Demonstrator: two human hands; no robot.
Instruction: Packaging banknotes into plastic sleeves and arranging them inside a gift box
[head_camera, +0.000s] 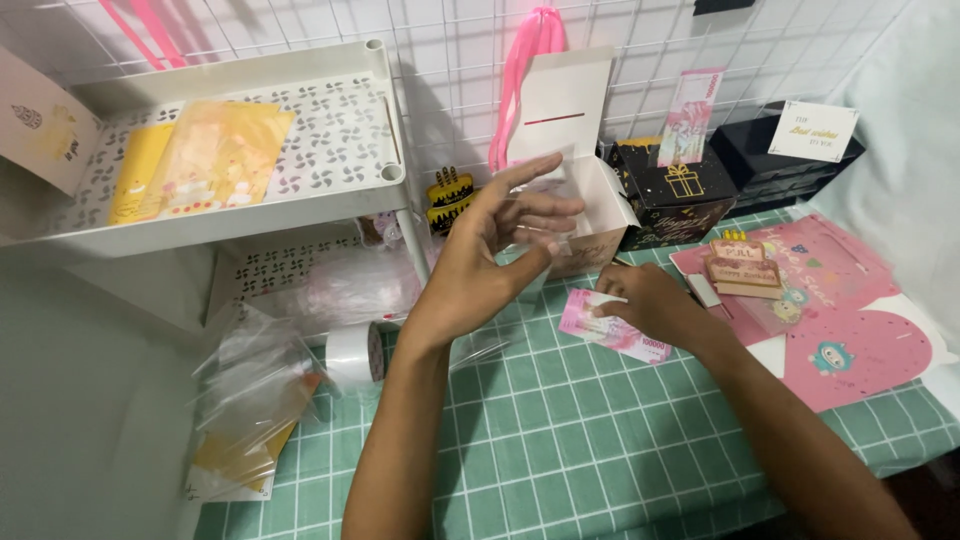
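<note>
Pressing a pink banknote flat on the green checked table, the right hand covers its upper edge. Left hand hovers above, fingers spread, empty. Thin, limp paper, probably best pinched by an edge.

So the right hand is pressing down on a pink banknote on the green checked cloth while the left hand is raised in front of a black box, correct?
Not quite. In the head view the right hand does rest on the pink banknote on the green checked cloth, but the raised left hand is in front of a white box with its lid open; the black box stands further right.
</note>
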